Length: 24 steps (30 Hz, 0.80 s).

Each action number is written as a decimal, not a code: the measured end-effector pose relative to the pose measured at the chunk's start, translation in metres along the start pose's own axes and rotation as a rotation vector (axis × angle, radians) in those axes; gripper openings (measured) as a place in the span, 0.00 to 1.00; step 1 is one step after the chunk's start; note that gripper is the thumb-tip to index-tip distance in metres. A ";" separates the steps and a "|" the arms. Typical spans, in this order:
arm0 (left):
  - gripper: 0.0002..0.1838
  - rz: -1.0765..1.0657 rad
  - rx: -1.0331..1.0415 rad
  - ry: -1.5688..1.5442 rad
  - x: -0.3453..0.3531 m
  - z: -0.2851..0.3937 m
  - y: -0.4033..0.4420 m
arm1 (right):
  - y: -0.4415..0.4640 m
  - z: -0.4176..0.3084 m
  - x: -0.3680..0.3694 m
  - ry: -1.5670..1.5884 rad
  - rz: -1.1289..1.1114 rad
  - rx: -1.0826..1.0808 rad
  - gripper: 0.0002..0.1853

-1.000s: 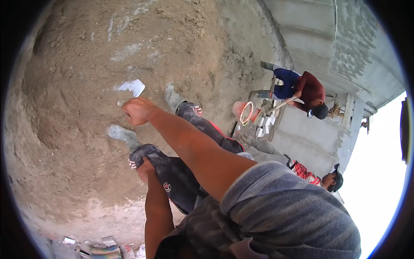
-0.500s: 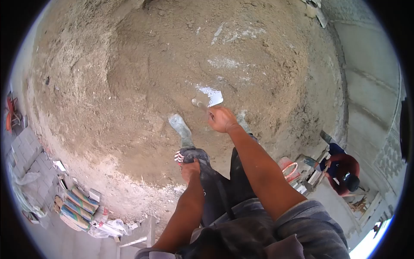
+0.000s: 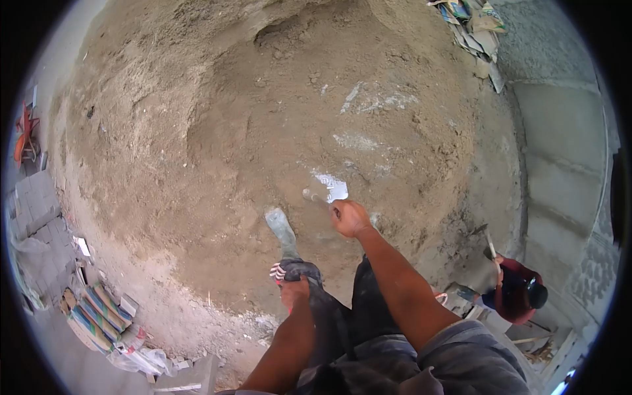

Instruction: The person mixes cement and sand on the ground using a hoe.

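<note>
My right hand is closed round a short stick-like handle with a pale, rounded end, low over the sand. Just beyond it is a flat white piece with a straight edge; I cannot tell whether it is joined to the handle. My left hand grips my bent left knee, its fingers partly hidden. Red-and-white stripes show beside that knee. A dusty grey-green boot stands on the sand pile.
On the right a co-worker holds a long-handled shovel. Stacked bags and grey paving blocks lie at left, below an orange wheelbarrow. Torn bags lie at the far right edge of the sand.
The view has tilted up, so the scene sits lower. Both my hands keep about the same place on the handle and knee. The co-worker's arms and shovel have moved.
</note>
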<state>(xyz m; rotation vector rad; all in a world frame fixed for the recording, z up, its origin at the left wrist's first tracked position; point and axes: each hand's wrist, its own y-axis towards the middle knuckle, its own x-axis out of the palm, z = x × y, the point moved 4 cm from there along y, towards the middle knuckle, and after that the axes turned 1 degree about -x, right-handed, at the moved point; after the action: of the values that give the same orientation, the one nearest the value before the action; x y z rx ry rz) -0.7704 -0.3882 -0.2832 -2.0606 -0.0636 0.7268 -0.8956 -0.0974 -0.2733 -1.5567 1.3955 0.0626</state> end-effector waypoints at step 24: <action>0.44 0.001 0.076 0.081 0.001 0.004 -0.006 | -0.005 -0.005 -0.009 0.010 -0.058 0.001 0.10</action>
<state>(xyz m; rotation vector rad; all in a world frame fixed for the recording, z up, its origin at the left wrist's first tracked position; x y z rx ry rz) -0.7703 -0.3816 -0.2804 -2.0156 0.0113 0.6363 -0.8976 -0.0955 -0.2623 -1.5980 1.3568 0.0188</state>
